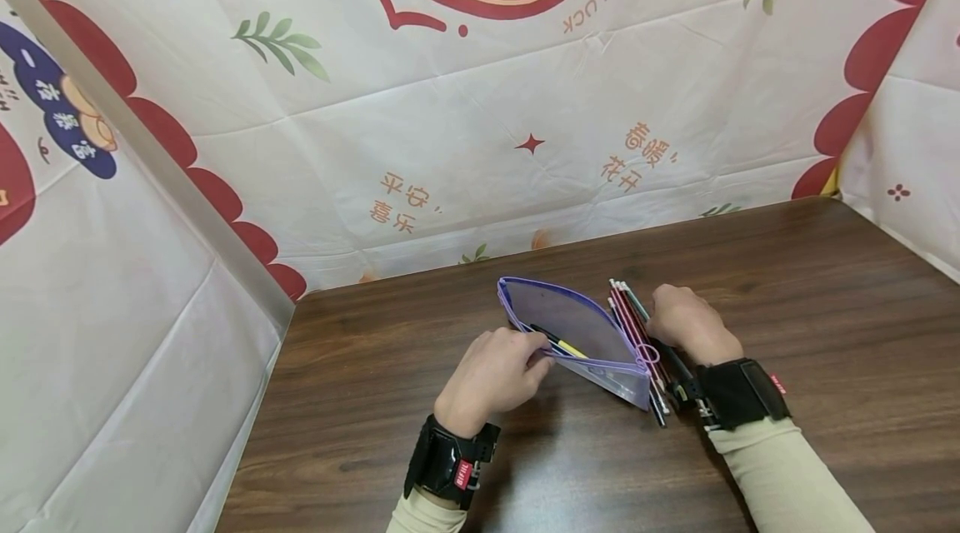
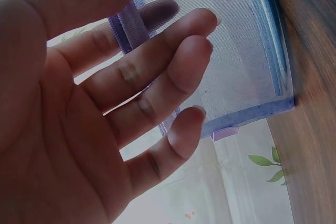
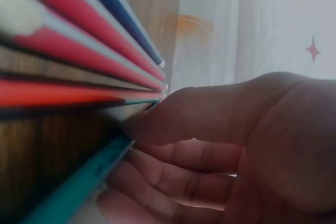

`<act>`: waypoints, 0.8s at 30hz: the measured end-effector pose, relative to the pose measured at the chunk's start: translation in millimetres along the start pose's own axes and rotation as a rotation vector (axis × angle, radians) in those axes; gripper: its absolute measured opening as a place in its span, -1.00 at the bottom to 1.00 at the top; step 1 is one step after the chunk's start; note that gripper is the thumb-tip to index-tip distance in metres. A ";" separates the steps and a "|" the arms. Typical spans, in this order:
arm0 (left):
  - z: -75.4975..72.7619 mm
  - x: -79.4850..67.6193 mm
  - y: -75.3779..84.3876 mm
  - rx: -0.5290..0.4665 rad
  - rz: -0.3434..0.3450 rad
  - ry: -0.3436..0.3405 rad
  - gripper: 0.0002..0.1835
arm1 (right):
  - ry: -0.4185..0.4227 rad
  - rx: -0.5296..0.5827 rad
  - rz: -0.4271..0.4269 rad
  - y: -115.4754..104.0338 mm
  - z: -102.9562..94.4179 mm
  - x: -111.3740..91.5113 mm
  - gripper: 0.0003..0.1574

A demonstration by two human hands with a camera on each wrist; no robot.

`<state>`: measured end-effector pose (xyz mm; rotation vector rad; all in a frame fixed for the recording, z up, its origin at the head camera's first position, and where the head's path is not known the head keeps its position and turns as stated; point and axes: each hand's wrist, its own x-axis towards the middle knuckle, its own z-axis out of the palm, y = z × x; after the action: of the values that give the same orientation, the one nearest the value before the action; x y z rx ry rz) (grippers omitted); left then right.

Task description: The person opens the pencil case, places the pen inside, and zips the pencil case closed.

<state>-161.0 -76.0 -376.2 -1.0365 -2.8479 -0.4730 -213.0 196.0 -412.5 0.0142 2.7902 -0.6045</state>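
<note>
A mesh pencil pouch (image 1: 573, 321) with a purple zip edge gapes on the table. My left hand (image 1: 489, 375) pinches its near rim between thumb and index finger; in the left wrist view the other fingers lie outside the mesh (image 2: 231, 51). A black and yellow pen (image 1: 567, 347) lies inside. To the pouch's right is a bundle of pencils (image 1: 628, 312), mostly red. Beside them my right hand (image 1: 692, 325) holds the end of a green pencil (image 3: 79, 184) between thumb and fingers. That grip is partly hidden in the head view.
The brown wooden table (image 1: 360, 416) stretches to both sides of the hands. A white printed cloth (image 1: 465, 117) hangs behind its far edge, with another cloth panel (image 1: 135, 333) at the left. A purple loop (image 1: 647, 353) sits at the pouch's right corner, over the pencils.
</note>
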 end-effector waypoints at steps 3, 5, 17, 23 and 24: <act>0.0 0.5 0.5 0.009 0.000 -0.003 -0.87 | 0.006 -0.016 0.025 0.1 -0.2 0.7 -0.90; 0.1 0.5 0.6 0.010 -0.001 -0.004 -0.87 | 0.010 -0.019 0.040 -0.2 -0.1 1.1 -0.88; 0.4 0.3 0.5 0.002 0.002 0.003 -0.87 | 0.042 -0.020 0.029 0.9 -1.2 -0.1 -0.81; 0.6 0.3 0.4 -0.003 0.003 0.004 -0.87 | 0.064 -0.017 0.024 1.1 -2.7 -0.5 -0.78; 0.6 0.2 0.4 -0.003 0.002 0.005 -0.87 | 0.068 -0.015 0.023 1.2 -3.0 -0.6 -0.77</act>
<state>-160.8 -75.4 -376.6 -1.0378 -2.8426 -0.4792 -213.2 198.4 -410.2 0.0648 2.8562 -0.5879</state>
